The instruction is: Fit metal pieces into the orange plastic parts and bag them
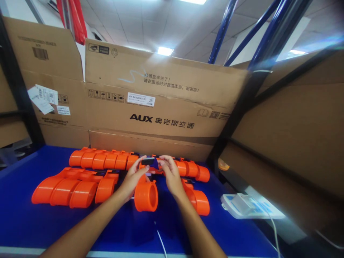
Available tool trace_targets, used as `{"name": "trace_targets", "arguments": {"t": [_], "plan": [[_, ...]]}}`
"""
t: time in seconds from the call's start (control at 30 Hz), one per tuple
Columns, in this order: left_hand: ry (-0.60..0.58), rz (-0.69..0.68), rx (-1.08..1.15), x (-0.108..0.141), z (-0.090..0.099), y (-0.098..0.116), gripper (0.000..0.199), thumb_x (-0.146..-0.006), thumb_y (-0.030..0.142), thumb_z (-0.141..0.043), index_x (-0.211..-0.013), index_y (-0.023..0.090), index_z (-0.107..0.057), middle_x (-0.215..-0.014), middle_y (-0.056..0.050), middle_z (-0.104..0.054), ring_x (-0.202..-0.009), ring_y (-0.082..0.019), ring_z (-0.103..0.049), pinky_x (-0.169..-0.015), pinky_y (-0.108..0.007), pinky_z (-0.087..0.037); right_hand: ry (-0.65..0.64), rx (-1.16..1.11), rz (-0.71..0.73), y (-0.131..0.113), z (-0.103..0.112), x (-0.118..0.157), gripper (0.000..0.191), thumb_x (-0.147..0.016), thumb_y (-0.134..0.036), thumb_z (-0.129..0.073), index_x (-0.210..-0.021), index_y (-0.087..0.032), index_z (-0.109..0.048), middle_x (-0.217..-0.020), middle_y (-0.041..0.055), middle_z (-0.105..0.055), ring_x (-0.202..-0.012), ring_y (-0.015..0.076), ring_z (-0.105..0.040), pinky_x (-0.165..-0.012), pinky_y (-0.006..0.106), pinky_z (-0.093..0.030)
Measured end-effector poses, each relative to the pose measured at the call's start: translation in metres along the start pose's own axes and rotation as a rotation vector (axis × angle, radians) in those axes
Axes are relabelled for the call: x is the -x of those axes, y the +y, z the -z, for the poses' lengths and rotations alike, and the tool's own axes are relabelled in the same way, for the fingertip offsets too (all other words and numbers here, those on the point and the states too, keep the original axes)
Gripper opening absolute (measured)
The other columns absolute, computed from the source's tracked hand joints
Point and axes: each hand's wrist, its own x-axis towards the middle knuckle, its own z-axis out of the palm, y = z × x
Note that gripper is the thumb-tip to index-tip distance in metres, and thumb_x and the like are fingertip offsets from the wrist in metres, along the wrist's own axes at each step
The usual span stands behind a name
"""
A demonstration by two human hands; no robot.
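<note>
Two bare hands are up at mid-bench, and between them we have a dark rectangular block point(148, 161) with a pale upper edge, plus a dark-blue flap point(155, 164) at its 3 o'clock end. The left hand point(133, 181) is mostly closed, thumb and fingers pinching the block from its 8 o'clock side. The right hand point(171, 175) is half curled, fingertips at the flap; we can't tell if they pinch it or only touch.

An orange open-ended ring point(146, 196) sits at 6 o'clock from the block, just under the left hand. We can't tell whether the lower fingers hold it or whether it joins the block.

Around that: the back row of orange rings point(110, 159) runs from 9 to 3 o'clock behind the hands; the front row of orange rings point(84, 194) lies at 8 o'clock, with another orange ring point(202, 202) at 4. All are on the blue tabletop point(18, 182). White cable point(161, 240) at 6, white plastic box point(242, 206) between 3 and 4, AUX carton point(161, 111) at 12.

Step in hand, we judge: two-handed close handling of block and flap. Next move seems to call for a steady left pinch, fine right fingertip work and keeping the ring below from being knocked
</note>
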Motion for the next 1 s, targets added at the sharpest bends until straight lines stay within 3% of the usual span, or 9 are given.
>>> {"name": "trace_targets", "arguments": {"t": [0.17, 0.3, 0.4, 0.53, 0.7, 0.77, 0.9, 1.0], "plan": [[-0.135, 0.099, 0.120, 0.011, -0.010, 0.003, 0.087, -0.079, 0.036, -0.082, -0.153, 0.032, -0.036, -0.114, -0.011, -0.073, -0.068, -0.020, -0.075, -0.069, -0.037, -0.060, -0.170, -0.199, -0.102, -0.006, -0.004, -0.001, 0.038, -0.094, -0.056, -0.053, -0.110, -0.024, -0.066, -0.103, 0.0067, -0.070, -0.100, 0.0266, -0.066, -0.081, 0.037, -0.056], [-0.222, 0.070, 0.050, 0.010, -0.010, 0.001, 0.078, -0.072, 0.027, -0.088, -0.142, 0.025, -0.052, -0.123, -0.014, -0.071, -0.093, -0.026, -0.076, -0.079, -0.037, -0.061, -0.119, -0.221, -0.142, -0.004, -0.004, 0.000, 0.034, -0.090, -0.057, -0.060, -0.100, -0.024, -0.062, -0.095, 0.0039, -0.067, -0.088, 0.0227, -0.065, -0.072, 0.032, -0.055], [-0.212, 0.052, -0.001, 0.006, -0.007, -0.002, 0.066, -0.069, 0.027, -0.091, -0.128, 0.019, -0.062, -0.120, -0.014, -0.072, -0.102, -0.026, -0.073, -0.086, -0.035, -0.060, -0.110, -0.165, -0.137, 0.000, -0.005, 0.001, 0.032, -0.087, -0.054, -0.066, -0.097, -0.025, -0.058, -0.089, 0.0014, -0.063, -0.081, 0.0195, -0.063, -0.065, 0.028, -0.054], [-0.117, 0.055, -0.007, 0.003, -0.006, -0.001, 0.053, -0.077, 0.043, -0.084, -0.121, 0.018, -0.066, -0.115, -0.014, -0.074, -0.096, -0.027, -0.075, -0.074, -0.035, -0.062, -0.122, -0.127, -0.095, 0.003, -0.008, 0.002, 0.034, -0.085, -0.053, -0.071, -0.095, -0.026, -0.054, -0.080, -0.0020, -0.057, -0.073, 0.0167, -0.058, -0.060, 0.025, -0.053], [-0.130, 0.035, -0.035, 0.002, -0.004, 0.003, 0.049, -0.076, 0.042, -0.084, -0.116, 0.017, -0.070, -0.112, -0.013, -0.075, -0.091, -0.026, -0.075, -0.070, -0.033, -0.062, -0.136, -0.092, -0.061, 0.004, -0.010, 0.001, 0.035, -0.085, -0.054, -0.071, -0.089, -0.026, -0.049, -0.079, -0.0035, -0.052, -0.069, 0.0155, -0.054, -0.060, 0.026, -0.053], [-0.116, 0.063, -0.011, 0.002, -0.003, 0.003, 0.051, -0.076, 0.045, -0.083, -0.117, 0.017, -0.069, -0.104, -0.013, -0.076, -0.083, -0.027, -0.075, -0.065, -0.033, -0.061, -0.128, -0.057, -0.052, 0.004, -0.009, 0.000, 0.031, -0.091, -0.056, -0.061, -0.092, -0.026, -0.052, -0.079, -0.0022, -0.055, -0.070, 0.0165, -0.056, -0.063, 0.027, -0.052], [-0.077, 0.130, 0.082, 0.002, 0.000, 0.006, 0.054, -0.078, 0.058, -0.076, -0.111, 0.015, -0.069, -0.088, -0.013, -0.077, -0.066, -0.025, -0.074, -0.056, -0.033, -0.057, -0.132, 0.179, -0.024, 0.005, 0.002, -0.002, 0.031, -0.102, -0.047, -0.039, -0.092, -0.025, -0.059, -0.077, 0.0004, -0.064, -0.070, 0.0189, -0.060, -0.064, 0.029, -0.046], [-0.087, 0.177, 0.117, 0.002, 0.001, 0.010, 0.059, -0.080, 0.067, -0.068, -0.101, 0.013, -0.071, -0.077, -0.013, -0.076, -0.066, -0.027, -0.074, -0.055, -0.032, -0.055, -0.171, 0.622, 0.011, 0.004, 0.015, 0.001, 0.016, -0.092, -0.029, -0.055, -0.078, -0.024, -0.058, -0.069, 0.0001, -0.063, -0.064, 0.0185, -0.057, -0.059, 0.028, -0.034]]}}
